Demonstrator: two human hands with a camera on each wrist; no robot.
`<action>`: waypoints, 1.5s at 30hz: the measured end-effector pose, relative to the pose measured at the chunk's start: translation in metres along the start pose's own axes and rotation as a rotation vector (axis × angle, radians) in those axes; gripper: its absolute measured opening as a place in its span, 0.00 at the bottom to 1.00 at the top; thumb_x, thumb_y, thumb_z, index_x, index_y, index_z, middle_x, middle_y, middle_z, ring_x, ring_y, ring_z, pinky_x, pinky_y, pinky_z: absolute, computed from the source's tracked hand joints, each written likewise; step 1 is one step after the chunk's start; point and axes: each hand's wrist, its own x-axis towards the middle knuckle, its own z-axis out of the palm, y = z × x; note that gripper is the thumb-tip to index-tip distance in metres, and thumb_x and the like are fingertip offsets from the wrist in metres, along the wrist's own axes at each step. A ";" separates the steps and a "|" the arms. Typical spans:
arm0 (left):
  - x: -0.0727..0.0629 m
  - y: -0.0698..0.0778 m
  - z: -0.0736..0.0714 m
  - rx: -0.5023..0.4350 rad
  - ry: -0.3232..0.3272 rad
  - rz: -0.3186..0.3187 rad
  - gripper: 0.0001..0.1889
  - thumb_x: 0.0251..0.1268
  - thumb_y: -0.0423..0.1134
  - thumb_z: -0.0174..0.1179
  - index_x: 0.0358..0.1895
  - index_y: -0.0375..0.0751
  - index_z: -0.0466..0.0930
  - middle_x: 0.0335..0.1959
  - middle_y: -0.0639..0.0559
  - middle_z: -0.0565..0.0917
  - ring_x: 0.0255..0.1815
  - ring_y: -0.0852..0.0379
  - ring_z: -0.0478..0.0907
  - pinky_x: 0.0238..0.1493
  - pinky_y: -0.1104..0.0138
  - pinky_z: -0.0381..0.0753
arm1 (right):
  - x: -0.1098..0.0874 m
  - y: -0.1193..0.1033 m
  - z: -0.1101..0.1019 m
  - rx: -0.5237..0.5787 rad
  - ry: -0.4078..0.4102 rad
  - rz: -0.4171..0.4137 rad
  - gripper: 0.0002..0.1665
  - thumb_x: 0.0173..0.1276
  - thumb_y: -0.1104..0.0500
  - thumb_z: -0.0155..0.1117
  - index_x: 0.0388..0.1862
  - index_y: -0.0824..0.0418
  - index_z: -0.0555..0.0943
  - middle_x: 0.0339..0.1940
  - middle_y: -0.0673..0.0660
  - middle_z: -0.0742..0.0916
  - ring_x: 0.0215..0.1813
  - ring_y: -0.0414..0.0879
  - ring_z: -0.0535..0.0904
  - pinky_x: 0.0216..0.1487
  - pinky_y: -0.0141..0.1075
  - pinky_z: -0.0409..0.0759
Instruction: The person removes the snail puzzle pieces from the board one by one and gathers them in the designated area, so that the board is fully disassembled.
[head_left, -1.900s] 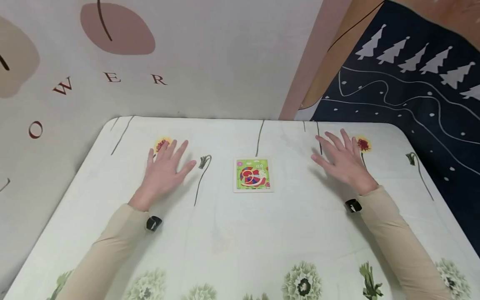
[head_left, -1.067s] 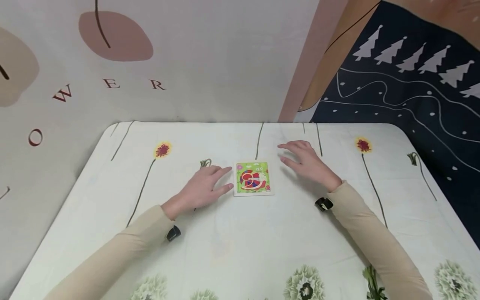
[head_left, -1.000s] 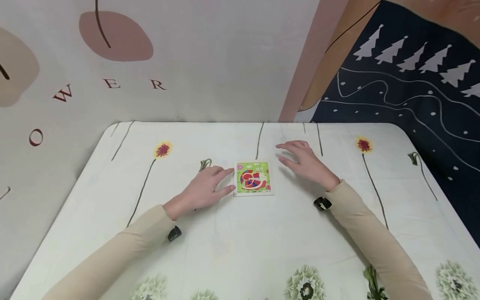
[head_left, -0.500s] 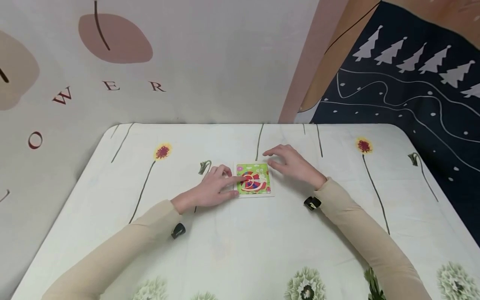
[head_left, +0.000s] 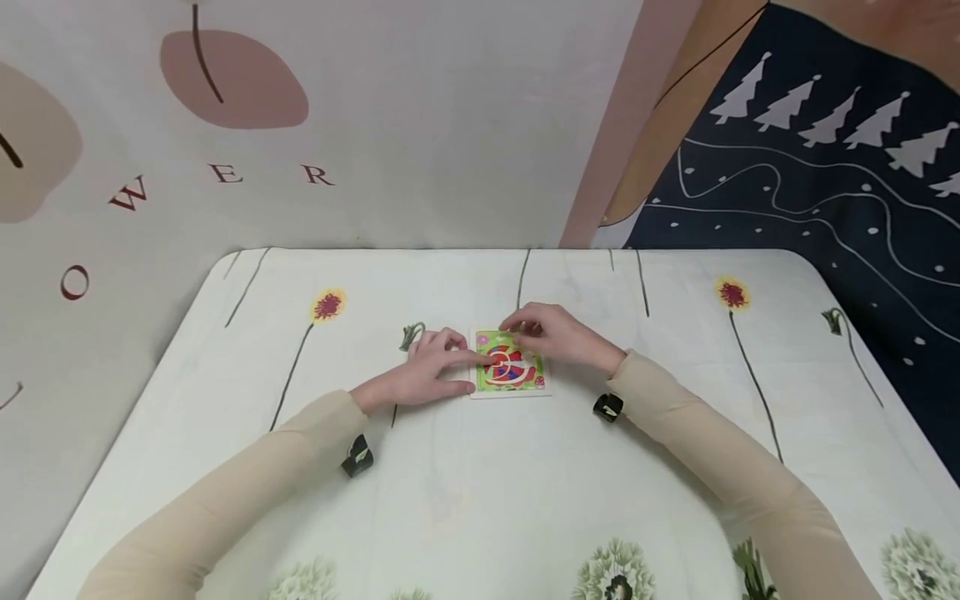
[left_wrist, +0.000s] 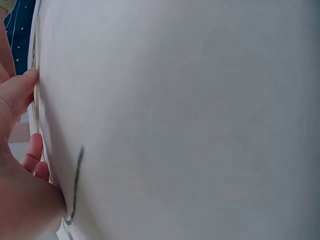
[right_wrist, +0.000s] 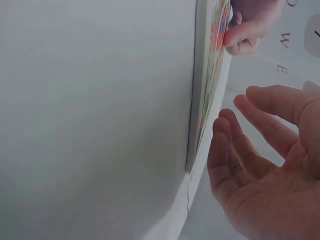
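Observation:
A small square wooden puzzle (head_left: 512, 383) lies flat near the middle of the table, with a red, white and blue snail on a green picture in a pale frame. My left hand (head_left: 422, 377) comes from the left, its straight index finger touching the snail's shell and its thumb by the frame's left edge. Its other fingers are bent. Over the puzzle's upper right part hovers my right hand (head_left: 561, 337); in the right wrist view its loosely curved fingers (right_wrist: 218, 150) stand apart from the puzzle (right_wrist: 216, 65). The head view hides the puzzle's top right corner.
A white cloth (head_left: 450, 492) printed with flowers and stems covers the table. Behind it stands a pale wall (head_left: 420, 125) with printed letters, and at the right hangs a dark cloth (head_left: 810, 158) with white trees. Each wrist wears a small black device (head_left: 607, 407).
Both hands have come inward from the table's sides to the puzzle. The left index finger has reached onto the snail, and the right hand has moved left over the puzzle's top.

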 end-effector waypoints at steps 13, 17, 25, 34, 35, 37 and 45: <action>-0.001 -0.001 0.004 -0.015 -0.006 0.007 0.23 0.66 0.45 0.64 0.64 0.55 0.79 0.54 0.48 0.69 0.52 0.47 0.59 0.56 0.50 0.55 | 0.029 -0.012 0.015 -0.070 -0.104 0.019 0.13 0.72 0.64 0.60 0.53 0.63 0.84 0.49 0.59 0.86 0.46 0.47 0.79 0.51 0.37 0.78; -0.001 0.001 0.003 -0.003 0.003 0.021 0.22 0.66 0.45 0.64 0.64 0.54 0.80 0.53 0.48 0.69 0.52 0.47 0.60 0.54 0.52 0.55 | 0.033 -0.014 0.017 -0.080 -0.110 0.048 0.14 0.72 0.64 0.60 0.54 0.62 0.83 0.49 0.58 0.85 0.46 0.47 0.79 0.51 0.37 0.78; 0.000 0.000 0.004 0.011 -0.017 0.004 0.23 0.68 0.45 0.63 0.65 0.56 0.78 0.53 0.50 0.68 0.52 0.48 0.59 0.55 0.53 0.54 | 0.037 -0.012 0.016 -0.075 -0.120 0.047 0.13 0.71 0.67 0.59 0.52 0.63 0.83 0.50 0.60 0.85 0.47 0.48 0.79 0.52 0.39 0.78; 0.002 -0.001 0.003 0.022 -0.018 -0.004 0.24 0.67 0.46 0.64 0.66 0.58 0.77 0.54 0.50 0.69 0.51 0.49 0.59 0.55 0.54 0.54 | 0.045 -0.013 0.013 -0.062 -0.170 0.099 0.12 0.71 0.67 0.58 0.50 0.61 0.82 0.48 0.59 0.81 0.45 0.48 0.75 0.49 0.36 0.74; 0.002 -0.001 0.003 0.021 -0.020 -0.005 0.24 0.67 0.46 0.64 0.66 0.58 0.77 0.54 0.50 0.69 0.51 0.49 0.59 0.55 0.54 0.54 | 0.046 -0.013 0.013 -0.061 -0.177 0.100 0.12 0.70 0.68 0.58 0.50 0.61 0.82 0.48 0.59 0.81 0.45 0.48 0.74 0.49 0.36 0.73; 0.002 0.000 0.003 0.018 -0.023 -0.009 0.23 0.67 0.46 0.63 0.66 0.57 0.78 0.54 0.50 0.69 0.52 0.48 0.58 0.56 0.53 0.54 | 0.047 -0.012 0.012 -0.063 -0.191 0.087 0.13 0.70 0.69 0.57 0.51 0.62 0.81 0.48 0.59 0.80 0.45 0.47 0.74 0.49 0.36 0.73; 0.002 0.000 0.001 0.013 -0.022 -0.011 0.23 0.67 0.45 0.64 0.66 0.56 0.78 0.54 0.49 0.69 0.52 0.48 0.58 0.55 0.53 0.54 | 0.048 -0.011 0.012 -0.064 -0.237 0.068 0.18 0.68 0.73 0.54 0.54 0.63 0.77 0.55 0.62 0.77 0.49 0.49 0.69 0.54 0.39 0.70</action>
